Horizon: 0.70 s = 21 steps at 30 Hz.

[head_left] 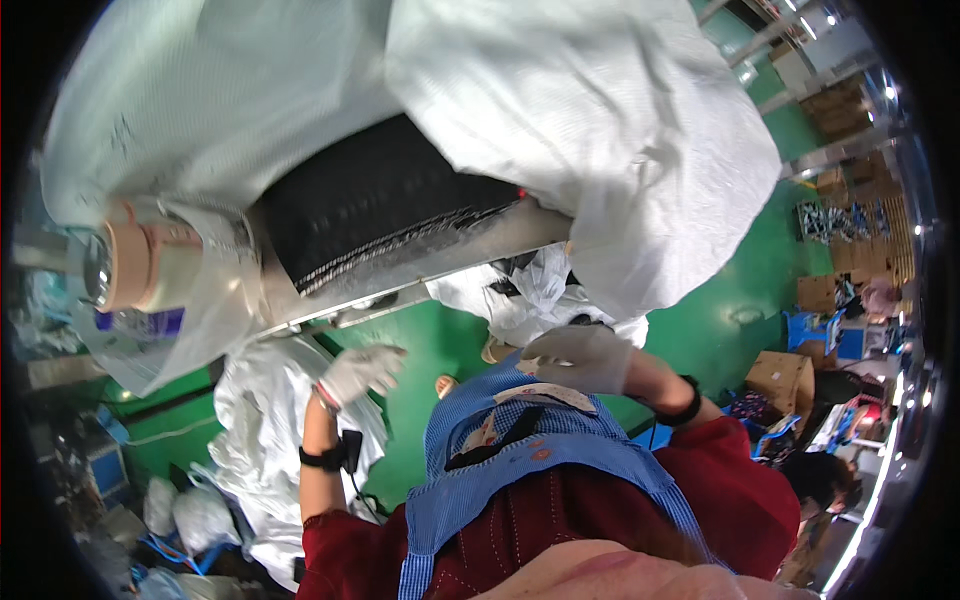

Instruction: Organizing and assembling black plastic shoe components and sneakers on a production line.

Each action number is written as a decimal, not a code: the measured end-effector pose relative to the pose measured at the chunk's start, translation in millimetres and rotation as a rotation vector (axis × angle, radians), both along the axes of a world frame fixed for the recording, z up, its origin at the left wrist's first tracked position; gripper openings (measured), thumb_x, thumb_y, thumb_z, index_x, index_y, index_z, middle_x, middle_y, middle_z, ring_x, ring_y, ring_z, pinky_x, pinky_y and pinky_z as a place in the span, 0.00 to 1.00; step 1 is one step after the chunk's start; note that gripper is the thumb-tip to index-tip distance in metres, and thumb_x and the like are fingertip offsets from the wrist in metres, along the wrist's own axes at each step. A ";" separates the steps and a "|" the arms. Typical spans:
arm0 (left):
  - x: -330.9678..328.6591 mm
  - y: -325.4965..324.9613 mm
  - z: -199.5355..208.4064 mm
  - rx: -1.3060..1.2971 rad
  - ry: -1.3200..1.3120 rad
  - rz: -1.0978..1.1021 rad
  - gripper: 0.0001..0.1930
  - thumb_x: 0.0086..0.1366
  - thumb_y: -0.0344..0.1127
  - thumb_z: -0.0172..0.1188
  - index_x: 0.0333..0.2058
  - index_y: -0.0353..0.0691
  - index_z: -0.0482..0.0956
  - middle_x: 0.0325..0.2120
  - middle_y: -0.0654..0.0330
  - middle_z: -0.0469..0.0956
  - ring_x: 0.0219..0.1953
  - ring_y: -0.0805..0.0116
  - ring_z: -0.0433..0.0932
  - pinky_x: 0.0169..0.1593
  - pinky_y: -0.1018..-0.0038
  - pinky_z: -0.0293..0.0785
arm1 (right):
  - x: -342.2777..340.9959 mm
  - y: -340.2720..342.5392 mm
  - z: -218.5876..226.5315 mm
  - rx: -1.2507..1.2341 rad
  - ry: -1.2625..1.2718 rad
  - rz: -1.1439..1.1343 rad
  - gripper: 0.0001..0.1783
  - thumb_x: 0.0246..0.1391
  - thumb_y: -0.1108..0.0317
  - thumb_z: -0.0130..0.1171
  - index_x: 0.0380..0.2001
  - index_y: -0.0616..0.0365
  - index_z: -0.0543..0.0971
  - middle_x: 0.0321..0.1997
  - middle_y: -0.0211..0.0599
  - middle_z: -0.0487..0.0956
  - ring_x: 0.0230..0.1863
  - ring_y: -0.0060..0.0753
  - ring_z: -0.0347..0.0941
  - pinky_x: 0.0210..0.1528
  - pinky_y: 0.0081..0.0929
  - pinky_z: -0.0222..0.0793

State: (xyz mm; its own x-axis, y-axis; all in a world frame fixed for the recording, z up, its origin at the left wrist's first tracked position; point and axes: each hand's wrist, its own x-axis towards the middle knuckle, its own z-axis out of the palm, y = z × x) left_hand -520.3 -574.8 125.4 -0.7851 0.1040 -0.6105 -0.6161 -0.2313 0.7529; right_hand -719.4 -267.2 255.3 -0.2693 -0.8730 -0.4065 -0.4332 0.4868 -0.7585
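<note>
My left hand (pixel 362 373), in a white glove, hangs in front of the table's near edge with its fingers stretched out and nothing in them. My right hand (pixel 578 360), gloved as well, is held before my blue checked apron (pixel 550 455). Its fingers point left and look loosely apart, somewhat blurred; I see nothing held. Ahead of both hands, a stack of black fabric pieces (pixel 380 195) with pale stitched edges lies on the metal table (pixel 345 308). White woven sheeting (pixel 590 110) covers part of the stack and hangs over the table's right end.
A pink bottle (pixel 128 262) stands in a clear plastic bag at the table's left. White sacks (pixel 262 425) lie on the green floor below left, and a white bundle with black bits (pixel 535 290) is under the table's edge. Cardboard boxes (pixel 783 385) stand at right.
</note>
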 end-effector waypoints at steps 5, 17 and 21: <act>-67.7 51.3 168.6 -0.551 0.643 -0.251 0.20 0.63 0.36 0.58 0.51 0.33 0.74 0.37 0.56 0.79 0.34 0.69 0.79 0.40 0.75 0.76 | -67.0 52.7 99.1 -0.319 0.246 -0.540 0.21 0.45 0.73 0.64 0.46 0.57 0.77 0.42 0.41 0.79 0.42 0.38 0.75 0.45 0.29 0.71; -305.6 158.6 228.0 -1.956 1.140 -0.160 0.19 0.44 0.38 0.64 0.39 0.47 0.77 0.35 0.59 0.69 0.42 0.57 0.68 0.43 0.64 0.69 | -253.6 118.9 69.2 -0.135 0.999 -0.596 0.16 0.52 0.58 0.59 0.44 0.51 0.77 0.45 0.39 0.77 0.49 0.41 0.73 0.50 0.33 0.68; -336.2 122.2 275.0 -1.788 1.259 -0.030 0.07 0.54 0.35 0.60 0.30 0.38 0.77 0.31 0.54 0.73 0.32 0.54 0.73 0.36 0.64 0.72 | -329.4 105.8 142.4 -0.172 1.146 -0.841 0.25 0.58 0.49 0.51 0.47 0.60 0.75 0.48 0.42 0.78 0.51 0.37 0.73 0.55 0.26 0.65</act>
